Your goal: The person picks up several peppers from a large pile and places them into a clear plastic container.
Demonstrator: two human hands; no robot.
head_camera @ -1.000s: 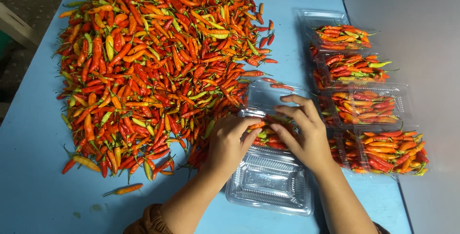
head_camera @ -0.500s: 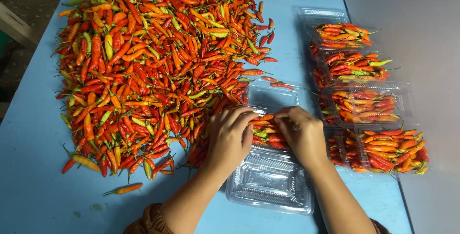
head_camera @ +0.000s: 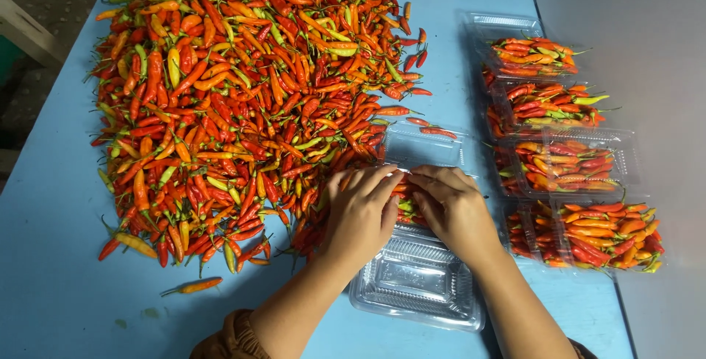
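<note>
A clear plastic clamshell box (head_camera: 430,149) sits open on the blue table (head_camera: 51,256), its near half (head_camera: 415,282) empty. Both hands lie flat over the far half, pressing on red and orange chilies (head_camera: 406,208) packed inside. My left hand (head_camera: 360,208) covers the left part, fingers together and pointing right. My right hand (head_camera: 452,208) covers the right part, its fingertips meeting the left hand's. A big heap of red, orange and green chilies (head_camera: 243,102) spreads just left of the box, touching my left hand's side.
Several closed clear boxes filled with chilies (head_camera: 559,146) stand in a column at the right. A grey surface (head_camera: 647,50) borders the table on the right. Stray chilies (head_camera: 195,285) lie near the front left.
Both hands have drawn together and flattened onto the chilies in the box. The right hand moved left and down from the box's right edge.
</note>
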